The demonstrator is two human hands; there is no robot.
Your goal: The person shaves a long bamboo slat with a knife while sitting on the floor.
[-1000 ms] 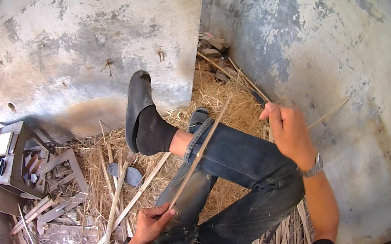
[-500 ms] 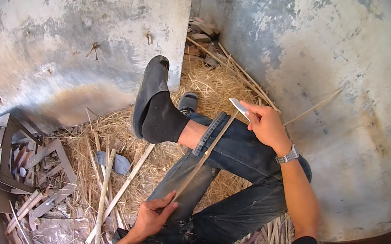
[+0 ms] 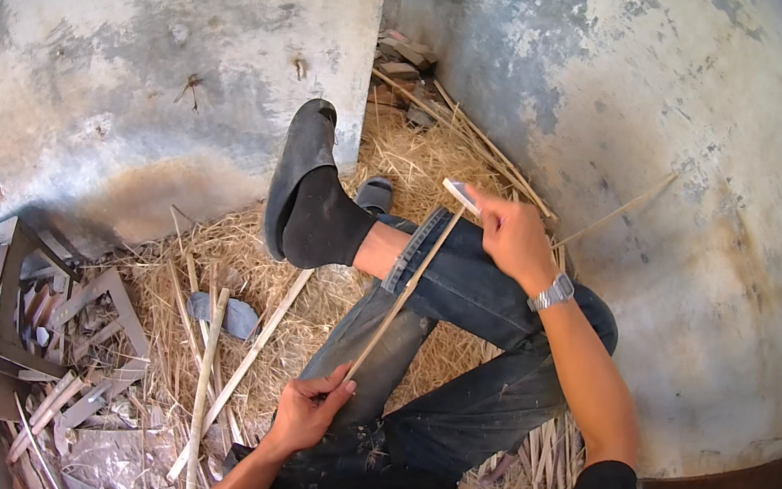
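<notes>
A thin split strip of bamboo or wood (image 3: 407, 293) runs slantwise across my raised lower leg, over the rolled jeans cuff. Its near end is pinched between the thumb and fingers of my left hand (image 3: 307, 412), low in front of my lap. Up at the strip's far end, my right hand (image 3: 518, 247) grips a knife (image 3: 460, 194). The pale blade points to the far left and meets or nearly touches the strip's tip; exact contact is hard to see. My right fingers hide the knife's handle. A metal watch (image 3: 552, 293) circles my right wrist.
Straw-like shavings (image 3: 423, 163) cover the floor around my legs. Long strips (image 3: 257, 361) lie to the left, near a wooden frame box (image 3: 5, 288) with scraps. Peeling walls (image 3: 615, 96) meet ahead. More cut strips (image 3: 542, 485) lie at the lower right.
My right hand and the knife have shifted a little left and away from me, and the blade has turned. The left hand keeps its hold on the strip, almost unmoved.
</notes>
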